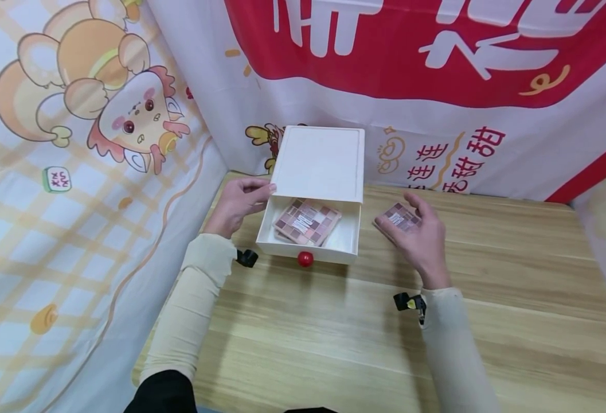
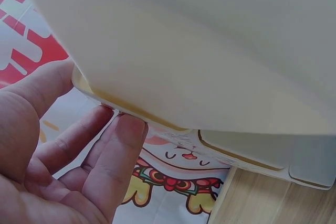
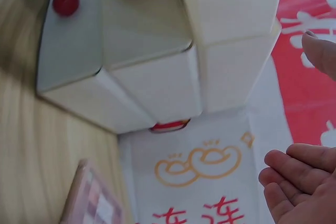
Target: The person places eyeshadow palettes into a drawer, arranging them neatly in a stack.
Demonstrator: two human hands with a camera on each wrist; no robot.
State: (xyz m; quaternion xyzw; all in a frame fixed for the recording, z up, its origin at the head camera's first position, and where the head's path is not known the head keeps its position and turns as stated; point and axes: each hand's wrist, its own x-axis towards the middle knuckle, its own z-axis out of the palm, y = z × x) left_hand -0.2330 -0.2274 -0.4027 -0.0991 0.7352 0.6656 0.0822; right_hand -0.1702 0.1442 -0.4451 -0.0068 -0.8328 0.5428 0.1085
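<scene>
A white drawer cabinet (image 1: 318, 163) stands against the backdrop, its open top drawer (image 1: 346, 238) pulled forward. A red knob (image 1: 305, 259) is on the drawer front. Inside lie stacked eyeshadow palettes (image 1: 308, 222), the top one with pink and brown squares. My left hand (image 1: 238, 201) rests its fingertips along the cabinet's left edge, as the left wrist view also shows. Another eyeshadow palette (image 1: 398, 218) lies on the table right of the cabinet. Over it is my right hand (image 1: 420, 238), thumb and fingers spread apart, palm holding nothing in the right wrist view.
In the right wrist view, a lower drawer (image 3: 71, 45) shows under the pulled-out one, with its own red knob. The wooden table (image 1: 303, 338) stretches toward me and to the right. Printed cloth (image 1: 437, 132) hangs behind, and patterned cloth (image 1: 75, 229) lines the left side.
</scene>
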